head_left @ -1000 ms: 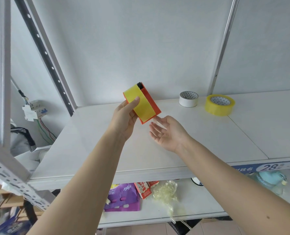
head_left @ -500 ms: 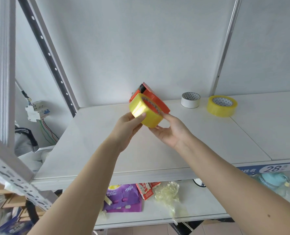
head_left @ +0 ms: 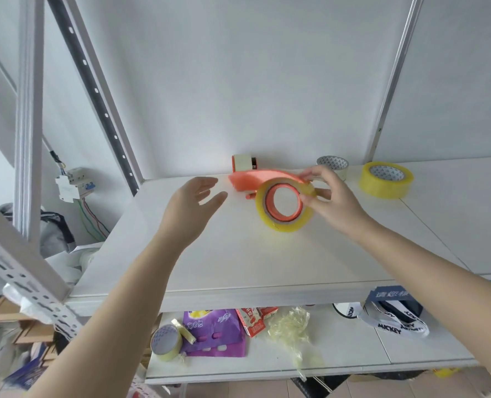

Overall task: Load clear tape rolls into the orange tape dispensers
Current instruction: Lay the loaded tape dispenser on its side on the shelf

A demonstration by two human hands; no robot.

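two hands now share the work differently: half a second ago both gripped the loaded orange tape dispenser (head_left: 263,179); now only the right hand (head_left: 331,201) pinches it, fingers closed on the yellowish clear tape roll (head_left: 284,209) seated on its hub, low over the white shelf (head_left: 238,254). left hand (head_left: 191,208), at 9 o'clock of it, is released, fingers spread, empty. loading appears complete; spare rolls (head_left: 386,179) wait at 3 o'clock, a second dispenser (head_left: 242,162) at 11 o'clock
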